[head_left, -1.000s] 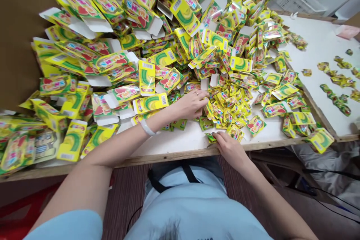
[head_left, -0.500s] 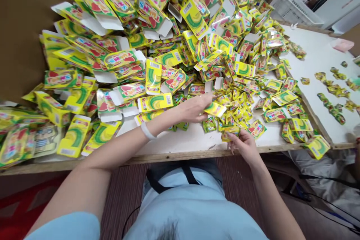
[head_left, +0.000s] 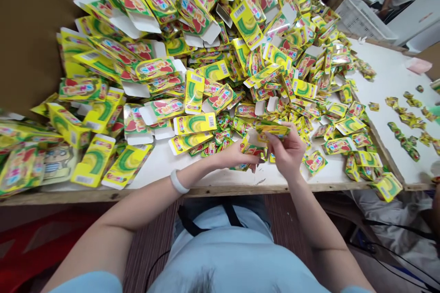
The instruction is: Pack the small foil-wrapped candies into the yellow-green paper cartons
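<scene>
My left hand (head_left: 239,155) is closed around a small yellow-and-green candy box (head_left: 253,147), whose white flap stands open at the top. Just to its right, my right hand (head_left: 288,149) pinches a yellow-green wrapped candy strip (head_left: 273,129) above the box's open end. Whether the strip is one piece or several cannot be made out. Loose green wrapped candies (head_left: 222,135) lie behind my left wrist. Yellow wrapped candies (head_left: 302,123) are heaped behind my right hand.
A tall pile of printed candy boxes (head_left: 195,13) covers the table's back and left. A wooden edge strip (head_left: 378,139) separates a second white surface (head_left: 385,78) with scattered candies. A white plastic crate (head_left: 366,18) and another person's arm (head_left: 388,2) are at the back right.
My left hand has drawn the box back toward me and turned its open end up. My right hand has risen leftward with the candy strip, bringing both hands together.
</scene>
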Motion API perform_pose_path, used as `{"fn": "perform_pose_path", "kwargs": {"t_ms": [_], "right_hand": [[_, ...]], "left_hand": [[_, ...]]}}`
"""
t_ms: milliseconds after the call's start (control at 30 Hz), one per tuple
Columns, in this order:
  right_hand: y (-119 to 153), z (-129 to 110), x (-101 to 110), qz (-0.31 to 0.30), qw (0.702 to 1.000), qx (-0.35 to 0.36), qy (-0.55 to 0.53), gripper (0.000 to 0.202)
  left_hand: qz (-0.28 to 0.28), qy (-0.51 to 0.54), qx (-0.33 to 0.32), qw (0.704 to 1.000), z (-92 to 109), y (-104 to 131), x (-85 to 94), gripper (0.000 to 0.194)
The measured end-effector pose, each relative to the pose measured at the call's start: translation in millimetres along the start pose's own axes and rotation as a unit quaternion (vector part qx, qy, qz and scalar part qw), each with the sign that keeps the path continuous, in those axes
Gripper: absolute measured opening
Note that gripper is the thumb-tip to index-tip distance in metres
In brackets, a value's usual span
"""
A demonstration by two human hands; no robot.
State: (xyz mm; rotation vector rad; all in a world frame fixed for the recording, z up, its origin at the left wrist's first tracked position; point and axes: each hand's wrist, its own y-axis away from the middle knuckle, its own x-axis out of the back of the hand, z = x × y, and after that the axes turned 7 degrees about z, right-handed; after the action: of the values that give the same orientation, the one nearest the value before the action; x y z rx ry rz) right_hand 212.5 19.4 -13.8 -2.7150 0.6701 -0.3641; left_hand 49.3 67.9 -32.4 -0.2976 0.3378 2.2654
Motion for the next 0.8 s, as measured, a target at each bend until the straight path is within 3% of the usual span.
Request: {"fn": "perform_pose_path", "kwargs": {"t_ms": [133,300,433,500,600,667,800], "right_hand": [[0,-10,2,-0.098,0.984,0.089,0.118,0.011],[-6,-32,24,-0.268,0.931,0.122,0.214,0.014],[-16,-43,32,-0.363,0.889,0.138,0.243,0.018],[-18,-42,36,-0.371,0.892,0.135,0.221,0.018],[-15,-32,42,-0.315,0.915,0.133,0.214,0.016],[-9,-27,43,-0.299,0.915,0.14,0.233,0.015],[0,-31,48,-0.383,0.889,0.128,0.216,0.028]], "left_hand": [[0.021,-0.01,-0.006,1.0,-4,3,0.8,0.024],[0.008,-0.062,0.009,0.998,-7,4,-0.7,0.022],[0.002,-0.086,-0.001,0.996,-7,5,-0.6,0.025],[-0.014,-0.09,0.008,0.996,-6,5,-0.1,0.023],[-0.033,-0.092,0.022,0.995,-6,5,0.3,0.02],[-0.045,-0.125,0.01,0.991,-6,6,0.3,0.019],[-0.061,-0.243,-0.045,0.967,-9,9,-1.1,0.018]]}}
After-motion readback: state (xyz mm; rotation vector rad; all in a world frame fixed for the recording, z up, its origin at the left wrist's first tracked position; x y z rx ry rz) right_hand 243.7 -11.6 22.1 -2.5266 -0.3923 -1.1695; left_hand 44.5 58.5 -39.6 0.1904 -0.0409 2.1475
